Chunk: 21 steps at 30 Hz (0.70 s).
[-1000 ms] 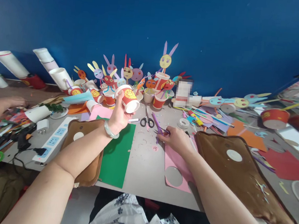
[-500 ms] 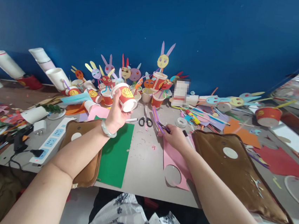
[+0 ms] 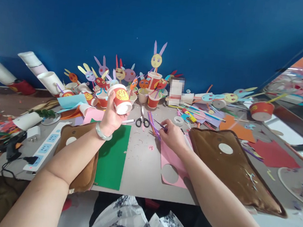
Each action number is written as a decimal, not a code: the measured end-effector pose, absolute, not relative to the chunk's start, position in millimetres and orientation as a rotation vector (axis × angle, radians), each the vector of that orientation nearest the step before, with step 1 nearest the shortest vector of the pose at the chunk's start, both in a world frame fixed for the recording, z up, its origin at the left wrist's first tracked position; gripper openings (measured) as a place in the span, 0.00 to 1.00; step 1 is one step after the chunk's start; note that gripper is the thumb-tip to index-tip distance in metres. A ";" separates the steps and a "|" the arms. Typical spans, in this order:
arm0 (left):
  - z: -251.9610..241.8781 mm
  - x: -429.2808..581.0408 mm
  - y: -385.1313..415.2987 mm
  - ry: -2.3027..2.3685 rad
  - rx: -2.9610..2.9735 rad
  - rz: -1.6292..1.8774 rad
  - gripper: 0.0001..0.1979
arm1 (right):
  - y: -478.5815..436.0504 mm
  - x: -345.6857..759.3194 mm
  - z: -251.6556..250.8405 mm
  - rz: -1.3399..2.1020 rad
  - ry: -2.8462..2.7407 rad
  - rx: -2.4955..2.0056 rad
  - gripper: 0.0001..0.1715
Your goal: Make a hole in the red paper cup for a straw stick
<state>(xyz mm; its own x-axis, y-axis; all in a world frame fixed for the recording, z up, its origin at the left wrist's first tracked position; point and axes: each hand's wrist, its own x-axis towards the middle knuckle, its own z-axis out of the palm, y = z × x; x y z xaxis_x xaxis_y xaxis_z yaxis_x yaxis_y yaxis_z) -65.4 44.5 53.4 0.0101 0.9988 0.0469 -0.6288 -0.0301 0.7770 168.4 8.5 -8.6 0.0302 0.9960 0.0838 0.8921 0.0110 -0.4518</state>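
Note:
My left hand (image 3: 111, 118), with a pale bangle at the wrist, is wrapped round a red and white paper cup (image 3: 120, 100) with a yellow print. The cup is tilted and held above the table. My right hand (image 3: 172, 133) is closed on a slim dark pointed tool (image 3: 163, 128); its kind is not clear. That hand is over pink paper (image 3: 173, 165) with a round hole cut in it. Purple and orange pipe cleaners (image 3: 153, 125) lie just left of its fingers. Black-handled scissors (image 3: 142, 122) and a white marker (image 3: 128, 121) lie between my hands.
Several paper-cup rabbit figures (image 3: 156, 61) stand along the blue wall. Green card (image 3: 112, 156) lies below my left hand. Brown cushion-like pouches (image 3: 216, 162) flank my arms. A power strip (image 3: 46, 146) and glue gun (image 3: 14, 146) are at left, coloured paper (image 3: 237, 129) at right.
The whole view has shifted, so most things appear farther left. My right fingers have drawn in closer around the dark tool. My left hand keeps its hold on the cup.

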 end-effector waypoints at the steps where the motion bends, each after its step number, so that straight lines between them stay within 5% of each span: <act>1: 53.6 -65.3 44.3 0.662 0.758 1.449 0.26 | 8.4 167.9 -7.8 0.386 -1.911 -1.935 0.17; 9: 34.2 -64.8 48.9 0.721 0.865 1.269 0.28 | 13.1 165.0 -13.6 0.468 -1.734 -1.716 0.05; 21: 6.6 -26.4 19.5 0.689 1.408 1.018 0.29 | 4.3 154.5 -14.4 1.147 -1.457 -1.048 0.29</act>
